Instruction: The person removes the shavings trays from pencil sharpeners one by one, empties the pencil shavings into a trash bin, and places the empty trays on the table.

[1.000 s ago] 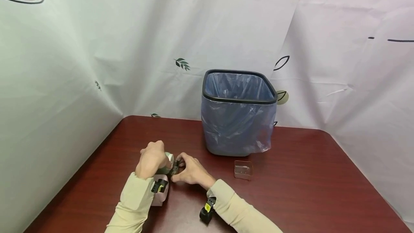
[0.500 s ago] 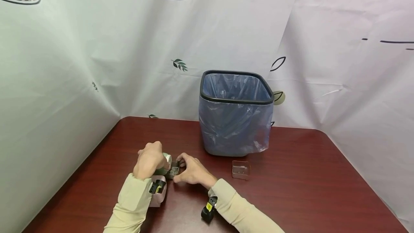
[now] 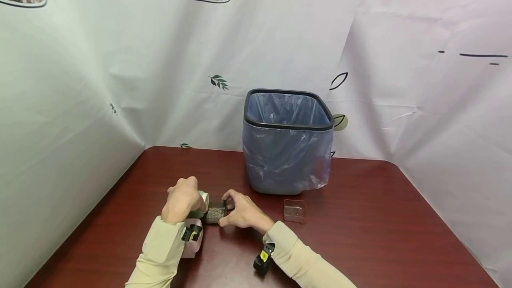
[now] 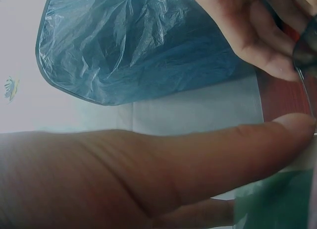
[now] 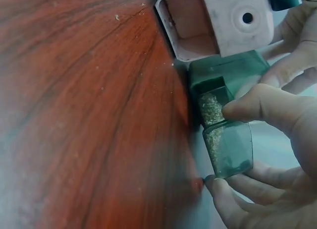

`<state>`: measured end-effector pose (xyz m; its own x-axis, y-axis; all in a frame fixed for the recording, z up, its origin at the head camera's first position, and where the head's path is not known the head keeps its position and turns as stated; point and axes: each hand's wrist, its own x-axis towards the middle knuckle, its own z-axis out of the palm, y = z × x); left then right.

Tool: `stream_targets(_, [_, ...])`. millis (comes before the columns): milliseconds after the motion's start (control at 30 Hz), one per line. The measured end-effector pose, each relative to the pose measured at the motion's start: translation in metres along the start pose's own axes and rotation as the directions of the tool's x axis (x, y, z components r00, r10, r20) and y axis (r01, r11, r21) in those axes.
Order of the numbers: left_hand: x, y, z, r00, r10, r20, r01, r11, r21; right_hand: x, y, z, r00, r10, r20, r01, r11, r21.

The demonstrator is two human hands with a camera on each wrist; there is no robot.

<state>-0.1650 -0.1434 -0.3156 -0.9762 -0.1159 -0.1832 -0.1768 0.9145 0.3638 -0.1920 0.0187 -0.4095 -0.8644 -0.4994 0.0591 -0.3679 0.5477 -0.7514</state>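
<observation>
My left hand (image 3: 182, 201) grips a green pencil sharpener (image 5: 223, 68) from above on the table's left half. Thumb and fingers of my right hand (image 3: 243, 211) pinch the sides of a clear shavings drawer (image 3: 216, 212), which sticks out from the green sharpener toward the right. Pale shavings (image 5: 212, 110) lie inside the drawer. Right beside the green body is a pink pencil sharpener (image 3: 193, 240), partly hidden by my left wrist; the right wrist view shows its round hole and its drawer slot without a drawer.
A bin (image 3: 286, 159) with a blue plastic liner and black rim stands at the back middle. In front of it an empty clear drawer (image 3: 294, 211) lies on the red-brown table (image 3: 372, 234). A printed white curtain (image 3: 160, 57) closes off the back and sides.
The shavings drawer has slid further out of the green sharpener to the right, my right hand moving with it. My left hand keeps its grip. The head view has shifted slightly.
</observation>
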Motion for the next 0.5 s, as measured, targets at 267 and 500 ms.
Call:
stream_targets(267, [-0.001,-0.001,0.000,1.000,0.015,-0.007,-0.015,1.000,0.019,-0.006,0.003,-0.004,1.000,0.000,0.003,0.000,0.999,0.054])
stream_targets(500, [-0.002,-0.001,0.000,1.000,0.012,-0.013,-0.011,1.000,0.020,-0.011,0.006,-0.010,0.999,0.007,-0.037,-0.005,0.998,0.068])
